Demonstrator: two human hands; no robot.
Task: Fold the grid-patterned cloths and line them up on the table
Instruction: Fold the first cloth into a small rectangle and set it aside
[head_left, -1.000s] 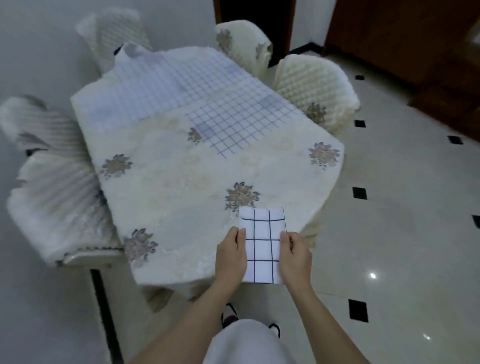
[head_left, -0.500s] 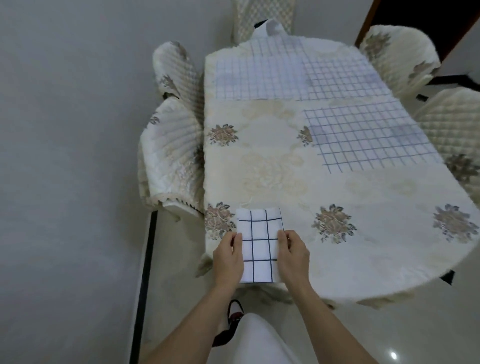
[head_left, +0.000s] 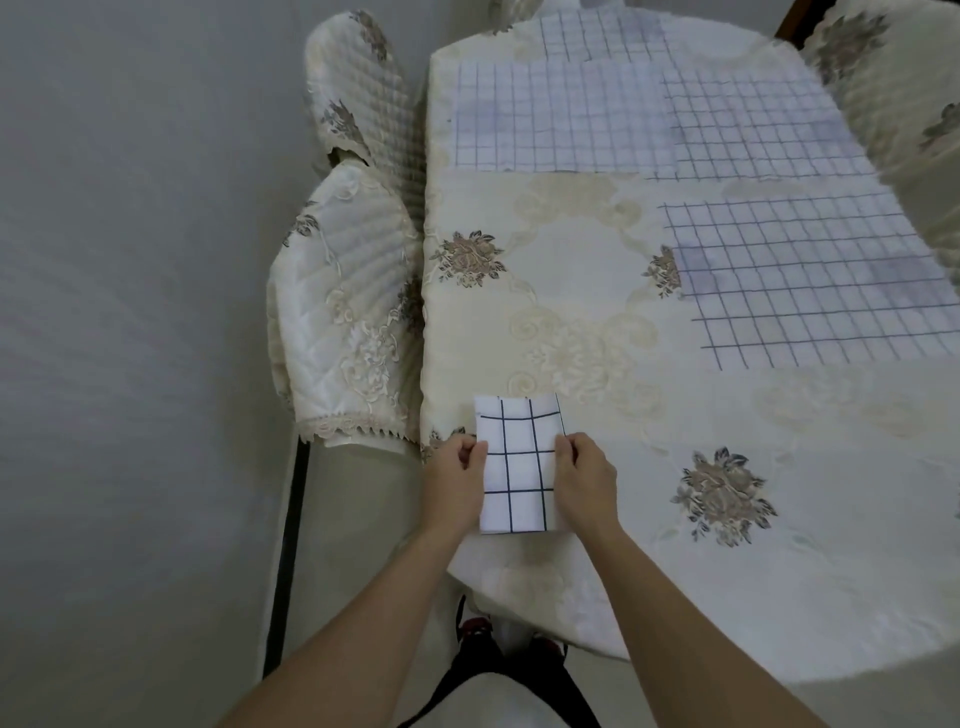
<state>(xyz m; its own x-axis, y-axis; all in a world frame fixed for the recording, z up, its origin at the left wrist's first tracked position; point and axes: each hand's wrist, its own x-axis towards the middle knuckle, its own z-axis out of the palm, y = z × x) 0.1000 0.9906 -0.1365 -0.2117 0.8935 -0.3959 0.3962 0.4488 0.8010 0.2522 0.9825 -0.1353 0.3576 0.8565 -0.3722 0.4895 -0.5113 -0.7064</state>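
Pinching the left long edge of a folded grid cloth (head_left: 519, 462) with the left grip (head_left: 454, 486), thumb lying on top of the fabric, the other fingers mostly hidden behind the edge. Pinching the opposite long edge with the right grip (head_left: 584, 480) in the same manner, both grips narrowed onto the fabric and holding nothing else.

Holding the cloth as a white rectangle crossed by dark lines, one short edge pointing toward the far end of the desk (head_left: 571, 291). Holding it over the desk's near left corner, just beside the left edge; not possible to tell whether lying on the surface or hanging just above it.

Lying spread flat farther along the desk:
- dark-lined spread cloth (head_left: 810, 280) on the right side, well apart from the folded one
- pale left cloth (head_left: 550, 119) and pale right cloth (head_left: 753, 114) beyond it, side by side and touching
- far-end cloth (head_left: 597, 31), touching the pale left cloth and partly cut off by the frame

Covering the desk, a cream fabric with flower patterns, one floral motif (head_left: 722, 499) lying to the right of the right grip.

Standing against the desk's left side, a near quilted chair (head_left: 343, 312) and a far quilted chair (head_left: 363, 98). Showing below the forearms, a dark shoe (head_left: 472, 629) on the pale floor.
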